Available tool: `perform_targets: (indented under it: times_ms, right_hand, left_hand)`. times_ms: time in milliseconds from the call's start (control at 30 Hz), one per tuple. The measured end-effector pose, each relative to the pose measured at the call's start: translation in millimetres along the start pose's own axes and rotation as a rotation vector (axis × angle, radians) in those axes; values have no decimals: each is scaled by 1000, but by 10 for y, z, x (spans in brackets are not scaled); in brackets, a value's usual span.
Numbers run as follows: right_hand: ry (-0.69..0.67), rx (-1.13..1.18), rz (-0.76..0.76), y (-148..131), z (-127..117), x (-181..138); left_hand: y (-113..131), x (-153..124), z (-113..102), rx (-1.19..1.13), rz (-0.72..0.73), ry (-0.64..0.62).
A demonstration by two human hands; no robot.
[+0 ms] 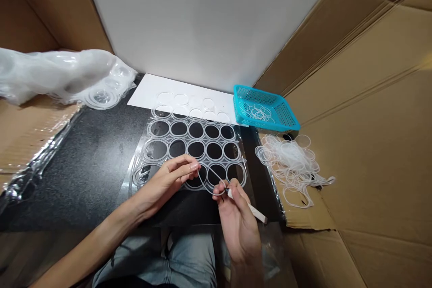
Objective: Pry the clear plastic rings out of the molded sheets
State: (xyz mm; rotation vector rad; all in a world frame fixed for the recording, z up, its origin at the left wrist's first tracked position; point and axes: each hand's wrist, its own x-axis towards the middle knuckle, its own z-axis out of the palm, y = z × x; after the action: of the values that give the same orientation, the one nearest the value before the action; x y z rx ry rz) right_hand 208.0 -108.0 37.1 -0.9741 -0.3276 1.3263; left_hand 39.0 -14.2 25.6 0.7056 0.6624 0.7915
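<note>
A thin translucent rubber ring point(204, 183) is stretched between my two hands above the near edge of a moulded sheet. My left hand point(173, 175) pinches one side of the ring between thumb and fingers. On the other side, my right hand point(236, 216) grips the ring at its fingertips and also holds a white pen-like tool point(256, 212) with a dark tip. Under the hands lies the clear sheet of rings point(188, 141), with rows of round openings showing the black table through them. What kind of tool it is I cannot tell.
A blue plastic basket point(266, 124) with several loose rings stands at the back right. Below it, a tangled pile of rings point(293, 162) lies on cardboard. Stacked ring sheets point(67, 74) fill the back left. White paper point(141, 94) lies under the sheet's far end. Cardboard walls point(378, 112) rise at the sides.
</note>
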Motion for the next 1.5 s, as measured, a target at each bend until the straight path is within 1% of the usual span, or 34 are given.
perform_targets:
  times_ms: [100,267,533,867,1033,1133,1233,1367,1500]
  right_hand:
    - [10,5,-7,-14,27,-3]
    - [27,10,-16,-16,43,11]
    - [28,-23,-66,-53,65,13]
    - [58,-44,-85,-61,42,34]
    - [86,-131,-102,15,-37,99]
    - [76,-224,-139,69,-90,164]
    - [58,-264,-163,98,-124,210]
    - [45,-223,-161,91,-149,240]
    - [72,-138,-130,70,-170,261]
  left_hand:
    - [9,-60,26,-37,-26,-18]
    - [22,-108,58,-33,-52,-49]
    - [49,-129,28,53,-89,-52]
    - [54,-133,18,114,-88,-48]
    - [17,-113,-48,135,-87,-32]
    - [-20,-77,-91,150,-55,-22]
    - [-43,-49,-114,159,-52,-5]
    - [-41,-39,-118,135,-58,-24]
    - [-45,-34,-131,92,-64,-16]
